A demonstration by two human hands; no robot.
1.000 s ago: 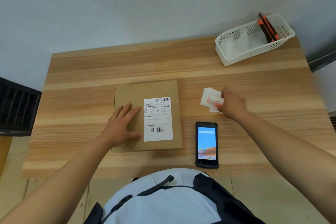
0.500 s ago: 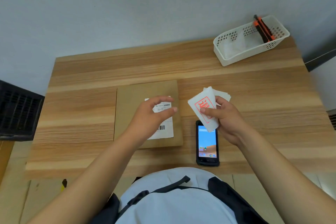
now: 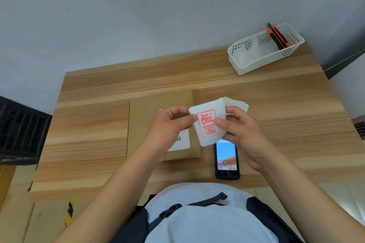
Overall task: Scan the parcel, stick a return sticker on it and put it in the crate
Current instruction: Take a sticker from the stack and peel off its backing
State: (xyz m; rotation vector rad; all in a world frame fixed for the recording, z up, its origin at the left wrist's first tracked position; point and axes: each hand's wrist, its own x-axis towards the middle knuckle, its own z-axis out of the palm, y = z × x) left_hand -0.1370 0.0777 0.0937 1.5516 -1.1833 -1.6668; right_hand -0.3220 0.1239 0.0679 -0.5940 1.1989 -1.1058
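A flat brown cardboard parcel lies on the wooden table, its white barcode label mostly hidden behind my left hand. Both hands hold a white return sticker printed with a red stamp, raised above the parcel's right edge. My right hand grips the sticker's right side with thumb on its face. My left hand pinches its left edge. More stickers lie in a small stack behind my right hand. A black handheld scanner with a lit screen lies face up right of the parcel.
A white perforated basket holding an orange-and-black utility knife stands at the table's far right corner. A black slatted crate sits off the table's left edge. Cardboard covers the floor below the table front.
My right hand lifted a sticker off the stack and brought it over the parcel's right edge. My left hand left the parcel and rose to pinch the sticker's left edge.
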